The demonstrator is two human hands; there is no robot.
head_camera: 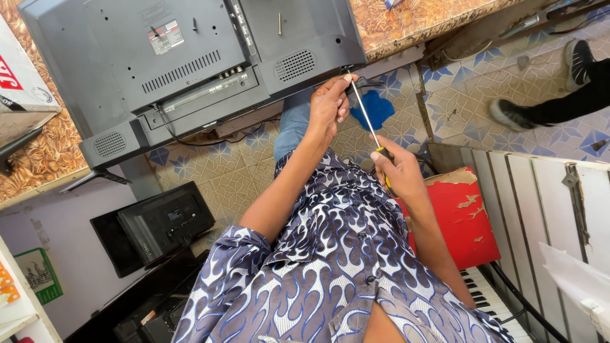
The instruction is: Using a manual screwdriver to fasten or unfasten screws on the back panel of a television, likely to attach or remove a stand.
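Screwdriver (367,119) handle mostly buried in the right hand (399,174); tip hidden at the television (190,70) corner behind the left hand (328,108) fingers. Television's top cut by the frame edge. Passer-by (559,95) shows only legs and shoes; keyboard (495,305) runs off the bottom edge.

Bright, even daylight; soft shadows only, faint sheen on the television back (190,57); sharp centre, mild wide-angle bending toward edges.

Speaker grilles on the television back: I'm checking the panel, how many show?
2: one speaker grille near the screwdriver tip, another at the opposite corner. None seem hidden.
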